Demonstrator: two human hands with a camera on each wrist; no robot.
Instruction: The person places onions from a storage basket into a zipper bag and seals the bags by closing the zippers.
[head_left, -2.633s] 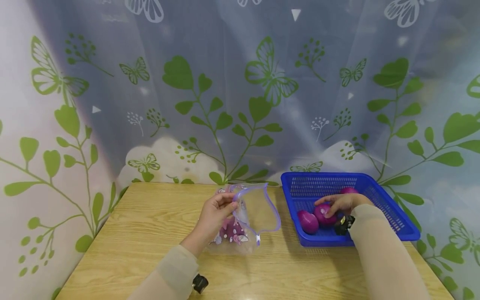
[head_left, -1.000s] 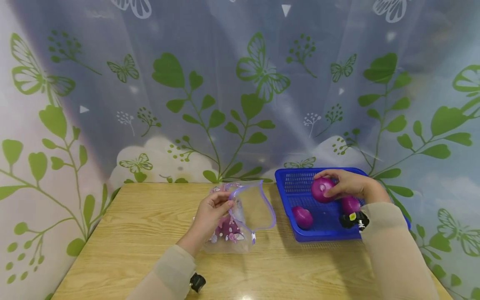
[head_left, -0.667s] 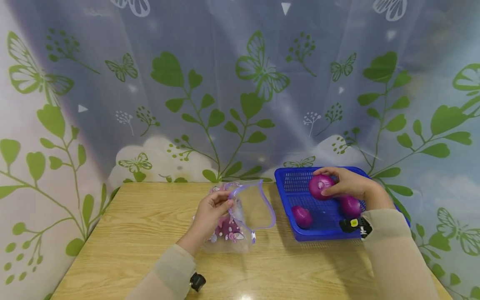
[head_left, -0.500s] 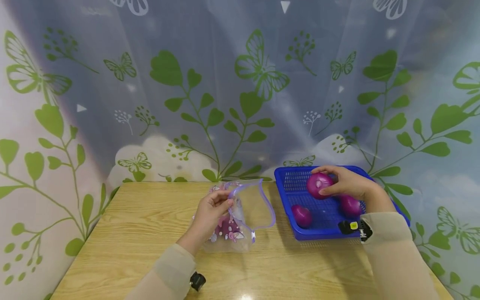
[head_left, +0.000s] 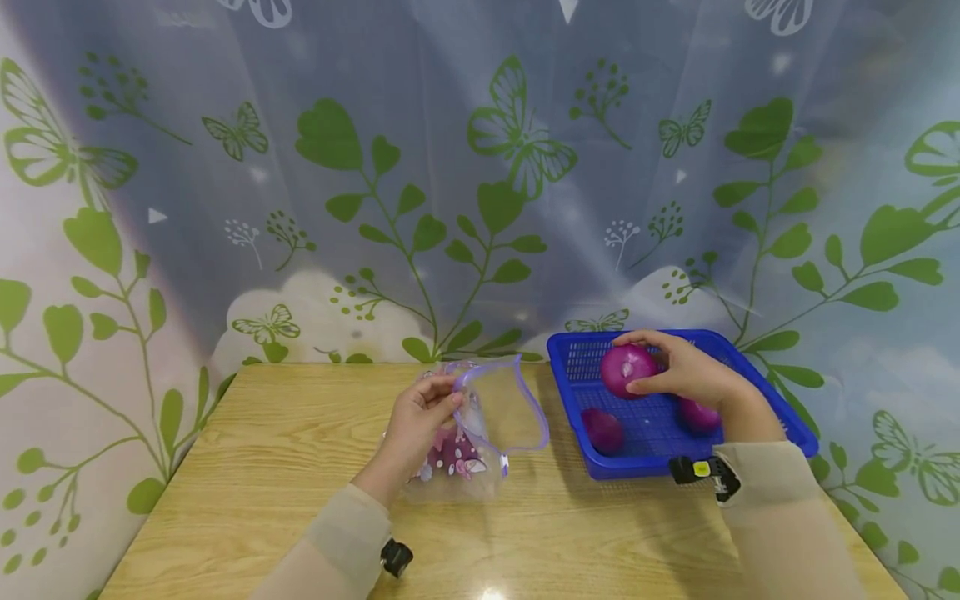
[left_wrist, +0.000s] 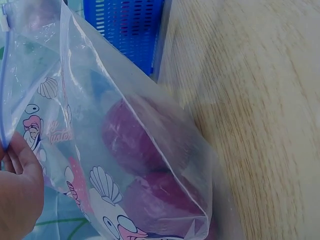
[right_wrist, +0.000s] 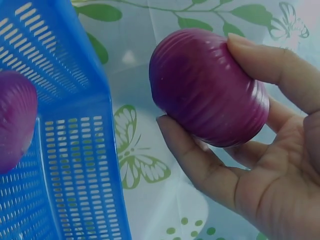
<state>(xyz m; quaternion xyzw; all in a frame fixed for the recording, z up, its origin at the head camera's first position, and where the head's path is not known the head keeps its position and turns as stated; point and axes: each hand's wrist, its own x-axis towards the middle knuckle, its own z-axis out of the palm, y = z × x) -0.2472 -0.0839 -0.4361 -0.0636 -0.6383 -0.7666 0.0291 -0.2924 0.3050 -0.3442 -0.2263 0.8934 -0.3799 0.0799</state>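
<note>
My left hand (head_left: pixel 423 417) pinches the purple zip edge of a clear printed zip bag (head_left: pixel 510 408), its mouth spread toward the basket. Inside the bag, purple-red onions (left_wrist: pixel 132 135) show through the film in the left wrist view. My right hand (head_left: pixel 690 375) grips a red onion (head_left: pixel 627 371) between thumb and fingers, raised over the blue plastic basket (head_left: pixel 592 471). In the right wrist view the held onion (right_wrist: pixel 207 85) looks glossy and ridged. Two more onions lie in the basket, one at the left (head_left: pixel 602 431) and another (head_left: pixel 699 414) partly under my right wrist.
The wooden table (head_left: pixel 292 450) carries the bag in the middle and the basket at the right. Behind it hangs a blue curtain (head_left: pixel 420 167) printed with green leaves and butterflies. Each wrist wears a small black camera, the left one (head_left: pixel 396 557) low over the table.
My right hand first reached down to an onion in the basket, then lifted it and carried it slightly left. My left hand keeps its hold on the bag edge.
</note>
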